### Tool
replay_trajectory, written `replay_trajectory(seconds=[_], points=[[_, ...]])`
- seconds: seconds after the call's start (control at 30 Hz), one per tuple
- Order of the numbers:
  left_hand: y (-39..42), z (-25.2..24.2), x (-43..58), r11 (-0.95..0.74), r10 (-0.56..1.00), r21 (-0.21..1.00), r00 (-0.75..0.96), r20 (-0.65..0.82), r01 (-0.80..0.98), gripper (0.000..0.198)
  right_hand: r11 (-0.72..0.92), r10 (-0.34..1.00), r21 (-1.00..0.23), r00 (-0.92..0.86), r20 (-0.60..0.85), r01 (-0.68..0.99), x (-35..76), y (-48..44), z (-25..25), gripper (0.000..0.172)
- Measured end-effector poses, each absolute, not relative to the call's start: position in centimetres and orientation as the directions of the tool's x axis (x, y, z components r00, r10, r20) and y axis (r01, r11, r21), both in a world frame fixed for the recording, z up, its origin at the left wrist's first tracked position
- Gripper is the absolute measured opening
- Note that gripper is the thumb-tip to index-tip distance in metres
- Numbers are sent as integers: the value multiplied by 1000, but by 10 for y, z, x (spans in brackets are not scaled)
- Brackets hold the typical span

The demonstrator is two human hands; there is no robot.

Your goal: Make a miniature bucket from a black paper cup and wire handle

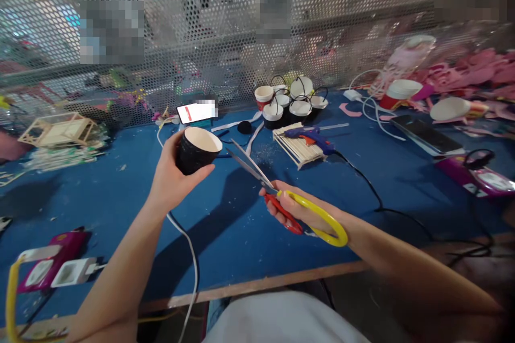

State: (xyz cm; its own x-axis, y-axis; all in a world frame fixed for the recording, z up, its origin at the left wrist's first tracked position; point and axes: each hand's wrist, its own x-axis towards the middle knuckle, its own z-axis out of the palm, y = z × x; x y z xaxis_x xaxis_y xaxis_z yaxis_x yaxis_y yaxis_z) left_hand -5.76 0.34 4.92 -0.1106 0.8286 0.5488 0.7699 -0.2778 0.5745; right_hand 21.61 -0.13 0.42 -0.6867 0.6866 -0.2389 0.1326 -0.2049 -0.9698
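Observation:
My left hand (171, 171) is wrapped round a black paper cup (195, 158), its pale inside tilted toward me. In my right hand (295, 203) is a pair of scissors (257, 171) with one yellow handle and one red. The blades are slightly apart and point at the cup without touching it. Both hands are above the blue tabletop (229, 230). Beyond the scissors a blue glue gun (311, 139) lies on a small rack of wooden sticks (298, 151). A black disc (244, 127) lies behind the blades.
Several small cups with black wire handles (300, 110) stand at the back, by a perforated metal screen (181, 27). A lit phone (196, 112) leans there. To the right are a dark phone (426, 134) and a purple power strip (478, 174); a white cable (193, 257) crosses the table's front edge.

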Motion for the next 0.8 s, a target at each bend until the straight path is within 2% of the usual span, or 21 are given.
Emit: replay_trajectory(seconds=[0.17, 0.43, 0.8], points=[[3, 41, -45, -370, 793, 569, -69, 605, 735, 76, -184, 706, -976, -674, -215, 118, 209, 0, 5, 51], [-1, 24, -23, -403, 824, 625, -32, 565, 669, 78, -131, 759, -984, -627, -178, 121, 200, 5, 3, 48], [-2, 13, -9, -392, 851, 702, -55, 522, 594, 76, -122, 757, -991, -641, -127, 52, 200, 6, -3, 44]])
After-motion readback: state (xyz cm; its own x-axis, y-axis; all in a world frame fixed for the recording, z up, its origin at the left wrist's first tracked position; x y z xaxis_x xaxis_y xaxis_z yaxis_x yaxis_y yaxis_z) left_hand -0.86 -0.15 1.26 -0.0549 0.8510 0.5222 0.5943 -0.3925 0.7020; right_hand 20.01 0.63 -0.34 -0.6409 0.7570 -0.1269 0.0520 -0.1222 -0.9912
